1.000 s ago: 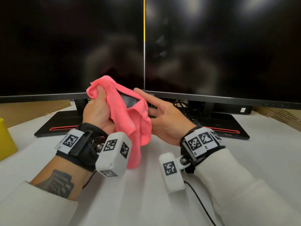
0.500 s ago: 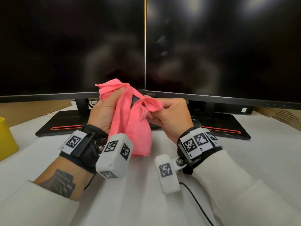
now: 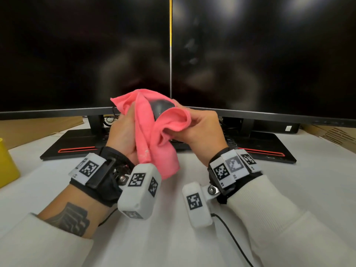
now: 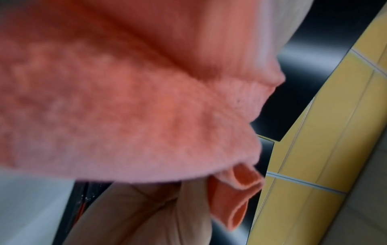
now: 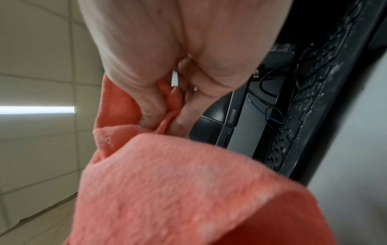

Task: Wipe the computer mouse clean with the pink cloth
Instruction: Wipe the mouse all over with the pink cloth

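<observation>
2 dark monitors [image 3: 250, 54] stand side by side at the back of a white table [image 3: 173, 237], and a thin yellow strip shows in the gap between them. Each monitor has a black base with a red line. In front of the monitors, above the table, both hands hold the pink cloth [image 3: 154, 132]. The left hand [image 3: 123, 135] grips the cloth with curled fingers. The right hand [image 3: 202, 130] pinches a fold of it between thumb and fingers [image 5: 150, 109]. The computer mouse [image 3: 160, 108] is dark and sits inside the cloth between the 2 hands; only its upper part shows. A black keyboard [image 5: 303, 99] and some cables lie under the right monitor. Left of the monitors, at the table edge, is a yellow container [image 3: 7, 162]. The right wrist view shows a tiled ceiling with 1 long lamp [image 5: 35, 109].
</observation>
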`<state>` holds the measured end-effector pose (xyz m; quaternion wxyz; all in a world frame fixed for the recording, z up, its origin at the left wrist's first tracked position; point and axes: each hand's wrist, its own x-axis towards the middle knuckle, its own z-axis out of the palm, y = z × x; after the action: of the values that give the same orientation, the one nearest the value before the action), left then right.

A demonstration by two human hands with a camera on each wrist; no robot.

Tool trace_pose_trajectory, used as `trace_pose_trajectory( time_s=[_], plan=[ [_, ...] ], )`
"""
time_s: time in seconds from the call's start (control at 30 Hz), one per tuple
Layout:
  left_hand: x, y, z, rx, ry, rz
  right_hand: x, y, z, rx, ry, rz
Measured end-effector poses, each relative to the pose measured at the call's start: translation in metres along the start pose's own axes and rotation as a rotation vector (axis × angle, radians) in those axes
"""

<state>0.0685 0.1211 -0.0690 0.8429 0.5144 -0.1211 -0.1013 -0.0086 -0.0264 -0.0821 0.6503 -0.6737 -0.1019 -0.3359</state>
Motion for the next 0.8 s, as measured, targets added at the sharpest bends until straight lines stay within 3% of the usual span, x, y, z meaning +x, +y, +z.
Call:
trace_pose_trajectory(
  time_s=[0.17,0.3,0.47,0.67,0.8],
  plan=[
    [-0.002,0.008,-0.001,0.147,0.101,0.023,0.001,-0.004,-0.003,0.091,0.04,0.056],
    [-0.016,0.007,0.005,0.177,-0.044,0.019,0.001,-0.004,-0.002,-0.007,0.046,0.016],
    [-0.01,0.005,0.006,0.106,-0.111,-0.044,-0.005,-0.004,-0.004,-0.069,-0.161,0.045],
    [-0.008,0.005,0.011,0.102,-0.274,-0.122,-0.005,-0.005,-0.003,-0.02,-0.092,0.081],
    [-0.005,0.001,0.009,0.325,-0.296,0.007,-0.007,-0.003,0.001,0.002,-0.057,0.123]
  ],
)
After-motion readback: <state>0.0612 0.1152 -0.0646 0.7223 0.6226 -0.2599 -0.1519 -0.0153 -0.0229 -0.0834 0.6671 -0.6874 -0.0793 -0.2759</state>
